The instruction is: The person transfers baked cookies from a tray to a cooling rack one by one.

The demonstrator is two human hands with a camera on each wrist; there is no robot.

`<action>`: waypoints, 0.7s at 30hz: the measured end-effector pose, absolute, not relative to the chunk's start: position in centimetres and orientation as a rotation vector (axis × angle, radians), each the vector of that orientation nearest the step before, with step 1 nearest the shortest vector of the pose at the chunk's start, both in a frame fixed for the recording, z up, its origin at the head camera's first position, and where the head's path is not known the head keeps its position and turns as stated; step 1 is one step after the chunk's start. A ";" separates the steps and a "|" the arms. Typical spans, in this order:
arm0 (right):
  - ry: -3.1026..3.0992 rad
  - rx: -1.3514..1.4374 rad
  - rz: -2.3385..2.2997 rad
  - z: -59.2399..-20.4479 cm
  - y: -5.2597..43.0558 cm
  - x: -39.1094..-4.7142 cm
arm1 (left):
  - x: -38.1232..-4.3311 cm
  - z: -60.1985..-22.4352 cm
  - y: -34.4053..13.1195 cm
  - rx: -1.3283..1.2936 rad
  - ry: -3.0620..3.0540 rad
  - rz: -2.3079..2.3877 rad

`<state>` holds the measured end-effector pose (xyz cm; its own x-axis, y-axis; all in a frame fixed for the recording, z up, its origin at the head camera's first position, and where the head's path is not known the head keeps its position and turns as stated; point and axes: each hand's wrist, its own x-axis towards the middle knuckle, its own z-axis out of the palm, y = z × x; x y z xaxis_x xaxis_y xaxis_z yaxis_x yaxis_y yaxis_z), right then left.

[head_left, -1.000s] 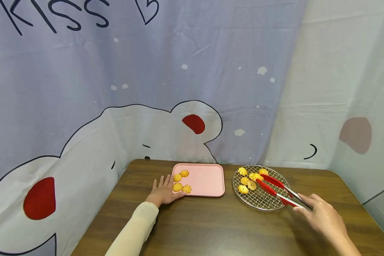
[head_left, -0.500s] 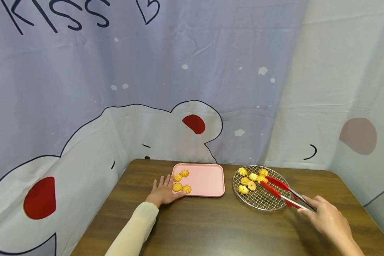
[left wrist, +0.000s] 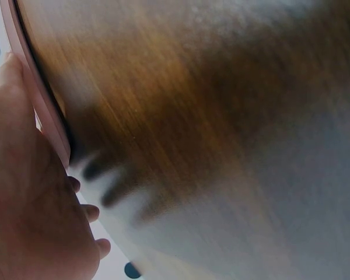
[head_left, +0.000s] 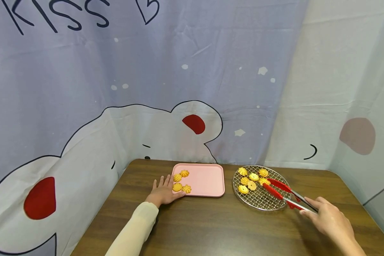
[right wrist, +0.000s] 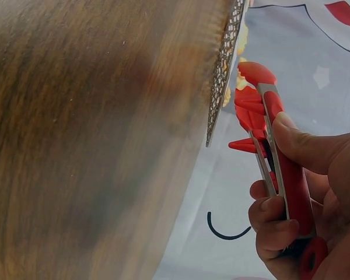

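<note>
My right hand (head_left: 331, 217) grips a pair of red-tipped metal tongs (head_left: 280, 192), also seen in the right wrist view. The tong tips stand on either side of a yellow piped cookie (head_left: 264, 181) over a round wire rack (head_left: 262, 202); whether they squeeze it I cannot tell. More yellow cookies (head_left: 243, 189) lie on the rack's left and back parts. My left hand (head_left: 164, 193) rests with spread, straight fingers against the left edge of a pink tray (head_left: 208, 179), its thumb on the front rim. Several cookies (head_left: 184, 173) lie along the tray's left side.
Tray and rack stand apart near the back of a brown wooden table (head_left: 224, 224), the rack to the right. Behind the table hangs a printed cloth (head_left: 236, 89), which also runs along the sides.
The tongs and my right hand have shifted slightly right and toward me. The cookie at the tips has moved right, apart from the cookie beside it. My left hand stays put.
</note>
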<state>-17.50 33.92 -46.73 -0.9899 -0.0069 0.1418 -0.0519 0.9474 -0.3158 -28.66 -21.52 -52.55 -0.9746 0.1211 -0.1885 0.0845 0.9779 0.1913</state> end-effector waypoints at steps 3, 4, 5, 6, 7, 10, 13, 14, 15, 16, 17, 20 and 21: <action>-2.974 0.040 0.491 -46.7 34.0 -17.6 | -28.5 -52.5 -21.4 0.153 2.925 0.272; -2.978 0.040 0.492 -46.7 34.0 -17.6 | -28.5 -52.5 -21.4 0.152 2.925 0.271; -2.981 0.042 0.491 -46.7 34.0 -17.7 | -28.5 -52.5 -21.4 0.151 2.926 0.271; -2.984 0.044 0.489 -46.8 34.0 -17.7 | -28.5 -52.5 -21.3 0.149 2.927 0.270; -2.985 0.047 0.487 -46.8 33.9 -17.7 | -28.5 -52.5 -21.3 0.149 2.928 0.270; -2.985 0.053 0.480 -46.9 33.9 -17.7 | -28.6 -52.5 -21.3 0.148 2.929 0.264; -2.979 0.062 0.475 -47.0 33.9 -17.6 | -28.7 -52.5 -21.3 0.144 2.925 0.258; -2.977 0.064 0.473 -47.0 34.0 -17.6 | -28.7 -52.4 -21.3 0.144 2.925 0.259; -2.975 0.068 0.472 -47.0 34.0 -17.6 | -28.7 -52.5 -21.3 0.145 2.927 0.265; -2.973 0.072 0.468 -47.1 34.0 -17.6 | -28.7 -52.5 -21.4 0.145 2.925 0.265; -2.972 0.075 0.466 -47.1 34.0 -17.7 | -28.7 -52.5 -21.4 0.145 2.923 0.264; -2.977 0.082 0.459 -47.2 34.0 -17.7 | -28.8 -52.7 -21.5 0.147 2.924 0.275; -2.979 0.083 0.458 -47.2 34.1 -17.7 | -28.9 -52.9 -21.5 0.146 2.922 0.269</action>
<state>-17.70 34.07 -47.24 -0.9905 -0.0351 0.1331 -0.0735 0.9525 -0.2955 -28.88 -21.50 -52.87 -0.9744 0.1161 -0.1923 0.0790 0.9785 0.1903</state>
